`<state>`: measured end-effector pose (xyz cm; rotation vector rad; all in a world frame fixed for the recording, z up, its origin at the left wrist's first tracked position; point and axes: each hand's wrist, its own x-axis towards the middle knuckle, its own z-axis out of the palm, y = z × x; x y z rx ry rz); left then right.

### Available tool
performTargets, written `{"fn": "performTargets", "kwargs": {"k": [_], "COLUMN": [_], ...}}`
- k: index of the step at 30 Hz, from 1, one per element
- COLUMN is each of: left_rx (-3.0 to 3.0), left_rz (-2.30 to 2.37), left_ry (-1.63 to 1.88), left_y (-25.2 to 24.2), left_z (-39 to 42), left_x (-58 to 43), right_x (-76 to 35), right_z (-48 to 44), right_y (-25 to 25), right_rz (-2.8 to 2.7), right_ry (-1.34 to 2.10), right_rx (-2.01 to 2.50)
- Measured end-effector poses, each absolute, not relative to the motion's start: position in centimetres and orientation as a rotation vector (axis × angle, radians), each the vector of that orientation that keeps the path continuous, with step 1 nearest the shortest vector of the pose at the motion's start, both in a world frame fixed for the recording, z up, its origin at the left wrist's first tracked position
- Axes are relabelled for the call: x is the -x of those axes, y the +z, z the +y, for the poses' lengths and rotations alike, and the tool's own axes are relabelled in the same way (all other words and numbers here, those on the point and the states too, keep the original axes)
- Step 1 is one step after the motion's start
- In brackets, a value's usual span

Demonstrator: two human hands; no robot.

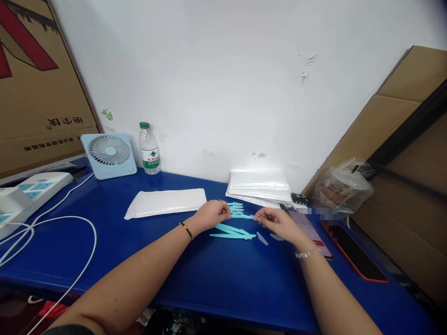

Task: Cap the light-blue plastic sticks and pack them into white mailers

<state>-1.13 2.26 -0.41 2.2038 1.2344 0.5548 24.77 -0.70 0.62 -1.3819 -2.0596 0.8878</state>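
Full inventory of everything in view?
Wall: one, white, behind.
Cardboard: uncounted, brown, both sides.
Table: one, blue, centre.
Red items: uncounted, below table.
Power strip: one, white, far left.
Cables: uncounted, white, left.
Fan: one, light blue, back left.
Bottle: one, clear, green cap, beside fan.
Flat packet: one, white, centre left.
Packet stack: several, white, back centre.
Small object: one, black, beside packet stack.
Bagged cup: one, pale-lidded, back right.
Flat screen: one, pinkish, right.
Phone: one, black, red edge, far right.
Strips: several, turquoise, centre.
Loose pieces: two, translucent, centre right.
Bracelets: two, dark and silvery, wrists.
Left hand: one, pinching a strip.
Right hand: one, pinching another translucent piece.
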Motion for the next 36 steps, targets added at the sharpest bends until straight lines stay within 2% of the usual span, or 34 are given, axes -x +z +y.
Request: {"fn": "performTargets", "kwargs": {"k": [6,12,18,22,26,30,36], "left_rx": [-2.286,-2.425,-2.579,-2.59,-2.513,-2.421,-2.348], "left_rz": [1.205,1.372,1.361,1.152,1.18,1.231,1.264], "left_ry": [0.54,0.499,0.544,0.341,0.263,0.357,0.457], "left_y": [-0.2,-0.6,-0.4,-0.2,-0.1,-0.2,-0.2], "left_z": [1.8,2.9,2.4,1.4,1.1,1.4,1.6], "left_x": [0.6,1.3,1.4,0.7,0.3,0.5,0.7], "right_x": [-23.4,-25.2,-25.5,-25.3,-25.6,-25.6,-24.8], "right_z": [-0.9,-1.3,-1.5,-1.3,-1.1,-1.2,-1.5], "right_y": [0.3,1.0,0.6,0.4,0.8,1.3,1.6], "right_rz": [-2.057,-2.244,-2.394,-2.295,-2.118,-2.084,-2.111], "right_ry": [0.944,0.66,0.795,0.811,0.982,1.121,1.086], "right_rx": [1.296,1.449,1.545,1.546,1.515,1.433,1.416]}}
